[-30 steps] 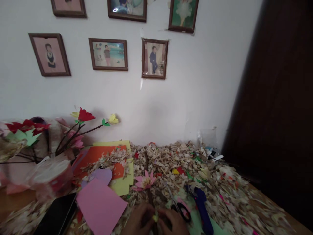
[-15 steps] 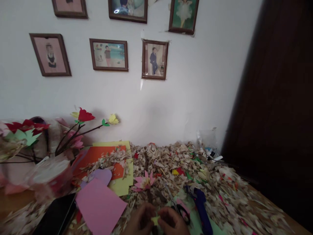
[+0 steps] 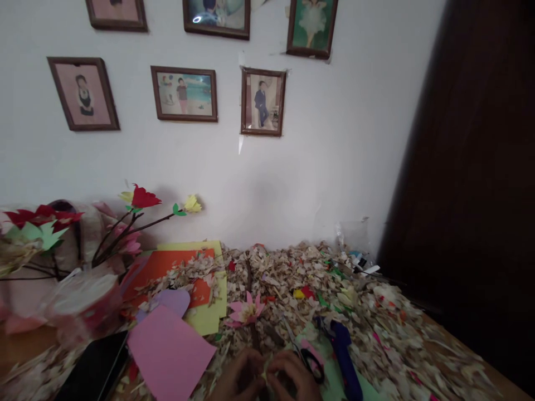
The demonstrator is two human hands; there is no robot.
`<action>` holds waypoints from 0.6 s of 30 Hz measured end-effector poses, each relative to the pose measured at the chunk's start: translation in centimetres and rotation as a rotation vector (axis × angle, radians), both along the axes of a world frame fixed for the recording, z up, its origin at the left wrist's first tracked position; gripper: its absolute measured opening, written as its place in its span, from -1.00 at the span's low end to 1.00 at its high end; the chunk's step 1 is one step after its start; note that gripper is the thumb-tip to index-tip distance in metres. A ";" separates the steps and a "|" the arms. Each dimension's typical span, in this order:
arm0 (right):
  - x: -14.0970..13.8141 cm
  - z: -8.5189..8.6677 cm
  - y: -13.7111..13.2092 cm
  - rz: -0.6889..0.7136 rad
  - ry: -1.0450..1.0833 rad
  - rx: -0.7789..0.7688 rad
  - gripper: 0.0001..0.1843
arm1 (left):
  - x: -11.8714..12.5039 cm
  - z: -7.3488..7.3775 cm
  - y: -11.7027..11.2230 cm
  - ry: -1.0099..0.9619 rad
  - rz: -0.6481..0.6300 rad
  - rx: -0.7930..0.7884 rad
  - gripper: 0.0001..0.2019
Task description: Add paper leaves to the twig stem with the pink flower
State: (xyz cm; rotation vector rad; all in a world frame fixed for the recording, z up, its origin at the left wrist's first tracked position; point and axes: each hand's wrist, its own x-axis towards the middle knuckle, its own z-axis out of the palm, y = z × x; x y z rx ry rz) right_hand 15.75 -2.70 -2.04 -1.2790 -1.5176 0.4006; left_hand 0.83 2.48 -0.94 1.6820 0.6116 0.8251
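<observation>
At the bottom centre, my left hand [image 3: 241, 376] and my right hand [image 3: 292, 376] meet with bent, pinched fingers. Between their fingertips is a small piece of yellow paper [image 3: 264, 374], mostly hidden by the fingers. Just beyond my hands lies a pink paper flower [image 3: 246, 312] with a pale yellow centre, next to a brown stick [image 3: 254, 337]. Scissors with black handles [image 3: 312, 362] lie right beside my right hand, over pink and light green paper. Farther right is a dark blue glue gun [image 3: 345, 356].
Dry shavings [image 3: 284, 273] cover much of the table. Left are a pink paper sheet [image 3: 171, 351], a black flat device [image 3: 94, 365], orange paper [image 3: 167, 264] and a wrapped pink container [image 3: 87, 301]. Paper flowers on twigs [image 3: 137, 223] stand behind. Framed photos [image 3: 184, 93] hang above.
My fingers have closed further over the yellow paper, so less of it shows. The whole view has shifted slightly; the things on the table lie as before.
</observation>
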 end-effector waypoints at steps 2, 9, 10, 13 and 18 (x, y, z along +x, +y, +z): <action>0.0 -0.4 0.1 0.005 -0.025 -0.019 -0.76 | 0.0 0.1 -0.1 -0.003 0.023 -0.012 -0.69; 0.3 -0.8 0.2 0.002 -0.109 -0.070 -0.47 | 0.0 0.1 -0.2 -0.010 0.036 -0.039 -0.67; 0.3 -0.8 0.3 -0.008 -0.117 -0.062 -0.46 | 0.0 0.1 -0.2 -0.001 0.045 -0.034 -0.67; 0.2 -0.8 0.3 -0.019 -0.129 -0.047 -0.45 | 0.0 0.4 -0.2 0.033 0.033 0.011 -0.66; 0.0 -0.6 0.2 -0.021 -0.096 -0.045 -0.41 | -0.1 0.4 0.0 0.141 0.081 0.088 -0.69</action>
